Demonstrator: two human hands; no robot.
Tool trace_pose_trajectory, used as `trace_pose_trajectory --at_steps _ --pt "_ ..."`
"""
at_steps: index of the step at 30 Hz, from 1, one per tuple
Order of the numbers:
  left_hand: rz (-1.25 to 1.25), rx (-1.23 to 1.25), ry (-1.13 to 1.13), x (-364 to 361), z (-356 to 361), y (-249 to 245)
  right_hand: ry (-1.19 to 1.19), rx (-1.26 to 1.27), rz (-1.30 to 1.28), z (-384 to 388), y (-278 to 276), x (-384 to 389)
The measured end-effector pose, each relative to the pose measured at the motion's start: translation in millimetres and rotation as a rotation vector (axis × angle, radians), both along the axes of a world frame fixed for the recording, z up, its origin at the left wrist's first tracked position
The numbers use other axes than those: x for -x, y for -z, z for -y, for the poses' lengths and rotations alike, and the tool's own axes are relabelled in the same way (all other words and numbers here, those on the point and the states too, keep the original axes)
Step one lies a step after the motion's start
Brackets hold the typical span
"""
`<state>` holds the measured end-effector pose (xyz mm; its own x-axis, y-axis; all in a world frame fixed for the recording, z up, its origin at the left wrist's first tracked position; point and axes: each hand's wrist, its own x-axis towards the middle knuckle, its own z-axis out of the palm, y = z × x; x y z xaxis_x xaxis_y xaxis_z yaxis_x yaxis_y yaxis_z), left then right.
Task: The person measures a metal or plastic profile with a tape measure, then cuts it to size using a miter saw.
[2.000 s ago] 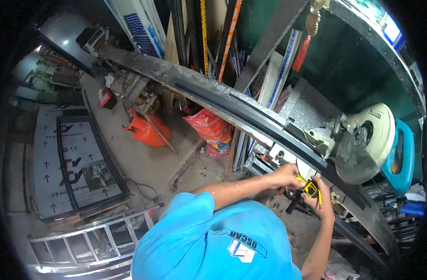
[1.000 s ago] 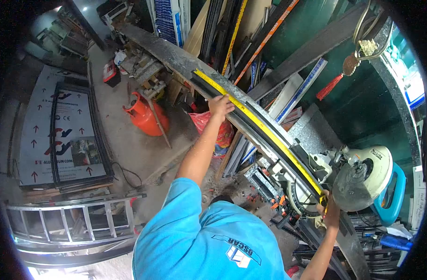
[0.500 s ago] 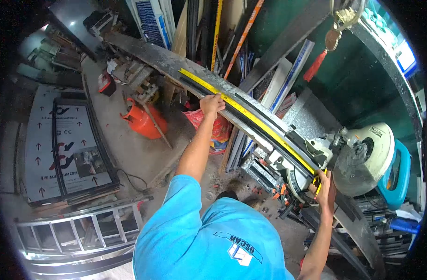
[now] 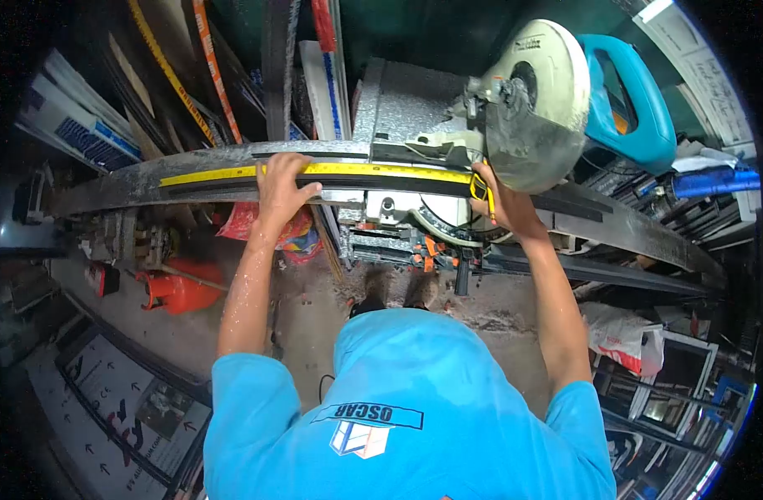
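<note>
A yellow tape measure blade (image 4: 381, 172) is pulled out along a long dark metal profile (image 4: 356, 182) that lies across the bench and the saw base. My left hand (image 4: 283, 190) rests over the blade and profile, fingers across them and thumb spread to the right. At the blade's right end, my right hand (image 4: 508, 204) is closed around the tape measure case (image 4: 480, 187). A thin yellow stick with a reddish tip, perhaps a pencil, pokes out from the same hand. Just beyond that hand stands a mitre saw (image 4: 541, 100) with a teal handle, its lower blade guard dusty.
The long narrow bench (image 4: 115, 190) runs left and right. Behind it lean several profiles and an orange level (image 4: 211, 71). Below at left are an orange gas cylinder (image 4: 182, 287) and a red bag (image 4: 269, 229). A white bag (image 4: 619, 333) lies lower right.
My view has turned right, so the bench now runs nearly level across it. My left hand's thumb has spread away from its fingers. The tape stays stretched along the profile.
</note>
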<state>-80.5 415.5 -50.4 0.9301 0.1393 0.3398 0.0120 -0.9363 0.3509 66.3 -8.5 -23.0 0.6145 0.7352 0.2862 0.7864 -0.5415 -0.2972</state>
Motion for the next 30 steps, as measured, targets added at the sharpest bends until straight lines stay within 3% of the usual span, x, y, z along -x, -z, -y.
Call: trace_pose_trajectory --at_steps 4,7,8,9,11,15,17,20,24,27,30 --pt "-0.144 -0.022 -0.034 -16 -8 17 -0.007 0.103 0.025 5 -1 -4" --pt "-0.240 -0.066 -0.005 -20 -20 18 0.007 0.046 0.084 18 7 -9" --pt "-0.237 -0.070 0.007 -20 -21 18 0.100 0.148 -0.059 33 25 -18" --pt "-0.236 -0.074 0.009 -21 -21 15 0.103 0.145 -0.058 44 23 -22" --pt "-0.289 -0.047 0.001 -22 -19 8 0.137 0.398 -0.009 62 14 -29" --pt "-0.304 -0.016 -0.007 -26 -16 10 0.221 0.457 -0.022 108 8 -59" --pt "-0.131 -0.079 0.043 -25 9 5 0.266 0.272 -0.498 119 -5 -67" --pt "-0.067 0.014 0.208 -31 68 6 0.242 0.359 -0.374 123 -11 -75" --pt "-0.233 -0.008 0.403 -46 179 12 0.316 0.398 -0.309 119 -7 -86" --pt "-0.200 0.067 0.538 -63 242 23 0.298 0.407 -0.319 115 -10 -82" --pt "-0.178 0.095 0.576 -79 279 27 0.210 0.330 -0.111 118 -2 -82"
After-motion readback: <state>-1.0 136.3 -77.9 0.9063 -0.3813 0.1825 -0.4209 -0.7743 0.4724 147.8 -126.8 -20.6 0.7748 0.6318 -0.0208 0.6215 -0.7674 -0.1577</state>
